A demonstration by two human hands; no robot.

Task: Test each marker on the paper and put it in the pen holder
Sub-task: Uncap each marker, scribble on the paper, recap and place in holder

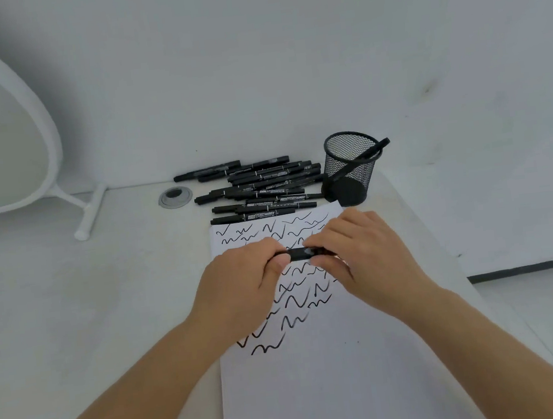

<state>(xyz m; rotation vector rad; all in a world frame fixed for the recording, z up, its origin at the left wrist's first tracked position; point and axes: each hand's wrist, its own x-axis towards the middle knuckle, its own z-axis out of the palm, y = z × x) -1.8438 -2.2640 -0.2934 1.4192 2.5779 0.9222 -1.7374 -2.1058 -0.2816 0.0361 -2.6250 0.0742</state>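
Note:
A white sheet of paper (pixel 322 383) lies on the table, its upper half covered in black squiggles. Over it I hold one black marker (pixel 299 253) level between both hands. My left hand (pixel 242 282) grips its left end and my right hand (pixel 359 255) grips its right end; both ends are hidden by fingers. Beyond the paper lies a pile of several black markers (pixel 259 190). To the right of the pile stands the black mesh pen holder (pixel 351 166) with one marker (pixel 370 153) leaning in it.
A round grey cable grommet (pixel 175 196) sits in the table left of the pile. A white ring-shaped stand (pixel 86 213) rests at the back left. The table's right edge (pixel 445 248) runs close beside the paper, with floor beyond. A white wall stands behind.

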